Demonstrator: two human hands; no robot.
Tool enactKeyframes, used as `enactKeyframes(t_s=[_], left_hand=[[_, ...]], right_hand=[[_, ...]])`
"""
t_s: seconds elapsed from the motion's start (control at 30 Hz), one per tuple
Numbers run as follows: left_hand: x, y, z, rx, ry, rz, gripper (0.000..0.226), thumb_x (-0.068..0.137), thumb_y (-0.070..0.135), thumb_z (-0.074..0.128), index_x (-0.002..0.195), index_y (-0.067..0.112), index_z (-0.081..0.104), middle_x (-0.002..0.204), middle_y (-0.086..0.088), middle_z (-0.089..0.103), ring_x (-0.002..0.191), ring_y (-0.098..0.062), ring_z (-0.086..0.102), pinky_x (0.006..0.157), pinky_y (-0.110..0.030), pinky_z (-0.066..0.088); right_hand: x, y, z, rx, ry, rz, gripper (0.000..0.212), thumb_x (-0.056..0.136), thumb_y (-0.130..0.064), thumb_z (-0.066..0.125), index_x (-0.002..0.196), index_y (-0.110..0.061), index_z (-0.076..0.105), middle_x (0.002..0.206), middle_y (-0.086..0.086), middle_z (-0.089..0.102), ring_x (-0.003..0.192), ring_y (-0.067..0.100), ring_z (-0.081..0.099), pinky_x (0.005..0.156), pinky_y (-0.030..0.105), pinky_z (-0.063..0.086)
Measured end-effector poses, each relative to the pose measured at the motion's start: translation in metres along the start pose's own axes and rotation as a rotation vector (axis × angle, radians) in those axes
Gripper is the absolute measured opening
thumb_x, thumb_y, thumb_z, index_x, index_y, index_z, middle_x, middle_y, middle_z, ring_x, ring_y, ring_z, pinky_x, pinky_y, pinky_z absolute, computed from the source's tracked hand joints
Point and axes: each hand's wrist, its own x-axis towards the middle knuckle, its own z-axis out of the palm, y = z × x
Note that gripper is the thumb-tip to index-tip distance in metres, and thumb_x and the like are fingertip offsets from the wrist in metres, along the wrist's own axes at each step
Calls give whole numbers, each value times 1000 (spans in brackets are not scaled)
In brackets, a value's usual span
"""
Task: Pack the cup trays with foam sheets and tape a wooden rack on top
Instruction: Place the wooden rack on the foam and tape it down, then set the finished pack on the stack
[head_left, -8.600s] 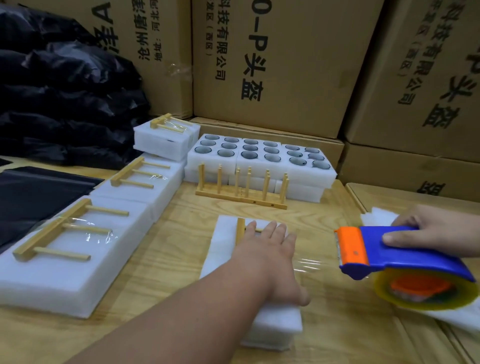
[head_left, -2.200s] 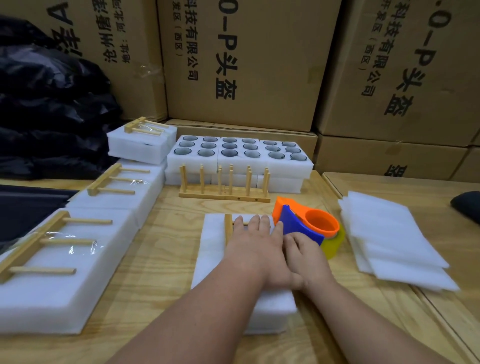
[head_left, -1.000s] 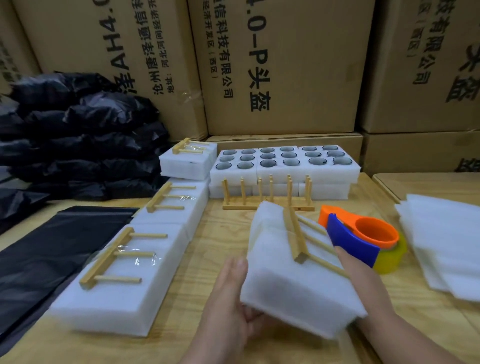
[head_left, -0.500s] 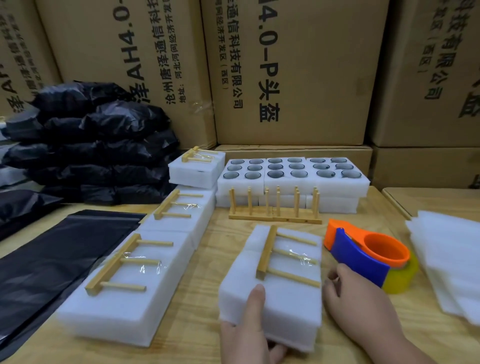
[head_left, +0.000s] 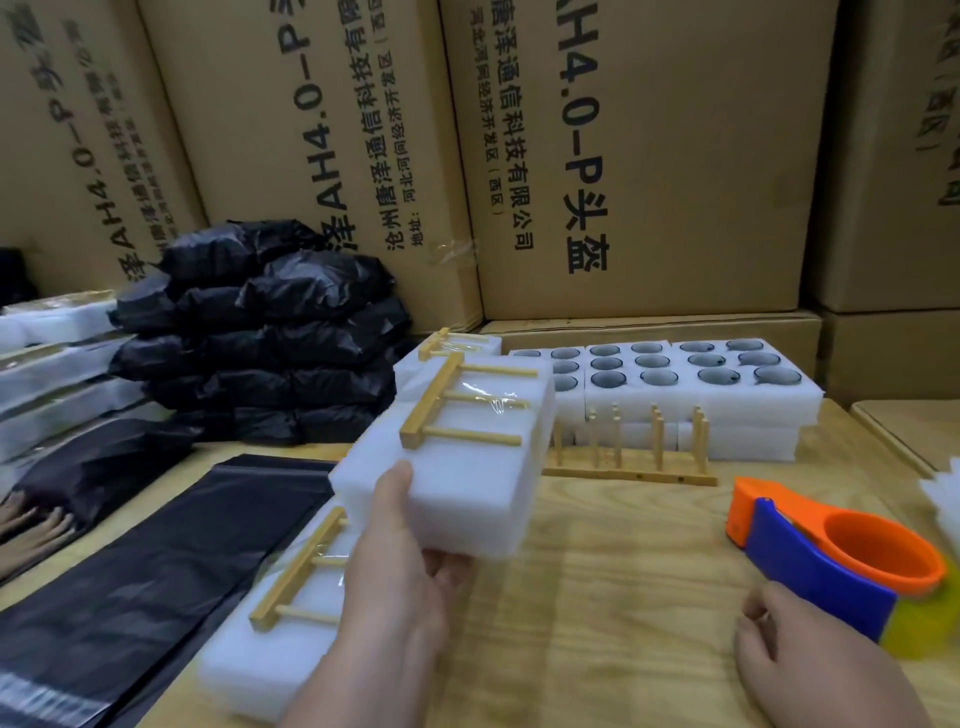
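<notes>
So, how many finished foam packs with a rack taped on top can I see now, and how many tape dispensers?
Finished foam packs: 3 (held pack in the left hand, near pack lying below it, far pack partly hidden behind)
Tape dispenser: 1
Total: 4
</notes>
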Motion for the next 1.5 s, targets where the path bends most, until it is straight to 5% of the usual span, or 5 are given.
enactKeyframes(t_s=[0.27,0.43,0.6,0.83,1.5], left_hand=[[77,38,9,57,126,42,62,77,42,85,126,15,59,108,-7,74,92,-27,75,82,-45,62],[103,36,12,140,225,93,63,71,44,87,118,17,56,103,-3,68,85,-22,70,59,-33,57],[124,38,15,162,229,88,67,69,48,88,118,16,55,106,-4,68,85,-24,70,85,-47,59],[148,40,16,134,172,47,79,66,47,89,130,17,54,118,-7,67,100,-28,69,91,-48,59],[158,39,13,98,166,41,63,83,37,83,136,18,55,119,-6,69,96,-27,68,100,-49,54]], right_hand=[[5,-6,-3,18,-11,-36,16,89,-50,50,87,-34,53,83,-14,64,73,-8,57,61,8,40],[6,-7,3,-12,62,-50,21,84,-54,48,86,-34,55,80,-15,63,70,-6,57,73,10,48],[7,-9,7,-1,57,-19,22,81,-55,50,83,-34,56,76,-16,63,68,-4,59,73,12,51],[8,-10,6,26,44,-31,20,82,-53,51,86,-33,54,79,-12,65,71,-1,61,76,13,52],[10,-6,9,-6,38,-46,21,81,-53,50,86,-33,52,80,-9,66,70,-3,61,76,15,52]])
